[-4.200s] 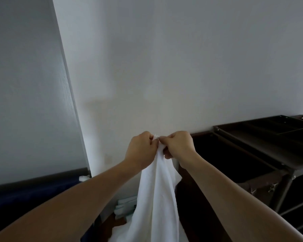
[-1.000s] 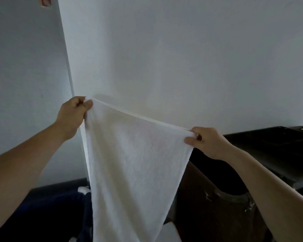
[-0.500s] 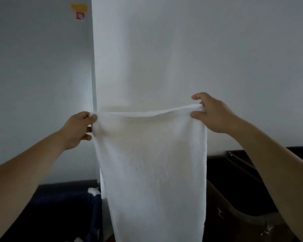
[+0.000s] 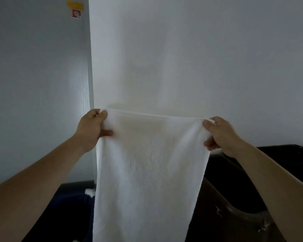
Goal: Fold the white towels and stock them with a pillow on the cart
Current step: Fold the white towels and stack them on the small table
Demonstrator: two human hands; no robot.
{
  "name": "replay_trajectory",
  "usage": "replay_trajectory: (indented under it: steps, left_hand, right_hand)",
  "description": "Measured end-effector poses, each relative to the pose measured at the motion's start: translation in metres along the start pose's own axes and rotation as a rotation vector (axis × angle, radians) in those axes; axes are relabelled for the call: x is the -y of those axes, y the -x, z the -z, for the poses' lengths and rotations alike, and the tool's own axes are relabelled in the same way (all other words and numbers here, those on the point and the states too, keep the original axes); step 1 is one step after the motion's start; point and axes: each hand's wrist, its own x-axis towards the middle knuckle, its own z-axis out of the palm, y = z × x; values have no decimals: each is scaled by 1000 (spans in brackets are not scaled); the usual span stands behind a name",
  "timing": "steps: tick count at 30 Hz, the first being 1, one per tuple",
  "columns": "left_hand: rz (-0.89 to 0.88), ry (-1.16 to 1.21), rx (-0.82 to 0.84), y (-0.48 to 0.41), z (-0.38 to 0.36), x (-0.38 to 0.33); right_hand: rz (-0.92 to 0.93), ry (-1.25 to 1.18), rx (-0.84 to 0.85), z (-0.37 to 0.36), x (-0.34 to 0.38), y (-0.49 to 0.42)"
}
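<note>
White towel (image 4: 147, 172): one piece, terry texture, held up in the air at chest height in front of the wall, spread flat and hanging straight down; its lower end runs out of the bottom of the view. The top edge is drawn taut and nearly level between the two hands.

Left hand (image 4: 92, 130): grips the towel's upper left corner, fingers and thumb curled round the edge and pinching the cloth.

Right hand (image 4: 220, 135): grips the upper right corner the same way, fingertips (image 4: 207, 123) folded over the top hem. Both forearms are bare and reach in from the lower corners.

Containers: dark brown bin (image 4: 234, 222), lower right, partly behind the towel and the right arm, with a rounded lighter rim; its inside is dark and its contents cannot be told. Dark blue container or bag (image 4: 72, 203), lower left, low against the wall; a small tuft of white cloth (image 4: 90, 192) shows at its upper right edge, just beside the hanging towel.

Cart (image 4: 287, 149): only a dark flat top shows at the right edge, behind the right forearm; what lies on it cannot be made out.

Room: plain white wall (image 4: 199, 58) straight ahead. Pale panel with a fine vertical grain (image 4: 42, 84), left, meeting the wall at a vertical edge. Yellow label and small red-and-white sticker (image 4: 75, 10) near the panel's top. Dim light throughout.
</note>
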Motion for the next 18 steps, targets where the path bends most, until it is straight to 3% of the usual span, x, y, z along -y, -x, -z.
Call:
replay_trajectory:
  steps: [7,11,13,16,18]
  left_hand:
    - [-119,-62,-60,-17,1,-12]
    - [10,-51,-22,-16,12,3]
    - [5,-17,-9,-12,13,6]
    - [-4,-29,-72,-12,11,5]
    - [-21,-46,-39,-9,9,6]
  right_hand:
    - [437,-78,-408,-1,45,6]
    - [438,15,-374,-10,53,15]
    - [455,4,-453,-6,54,16]
    - [398,43,-343,-8,45,20]
    - [397,10,-359,-7,37,21]
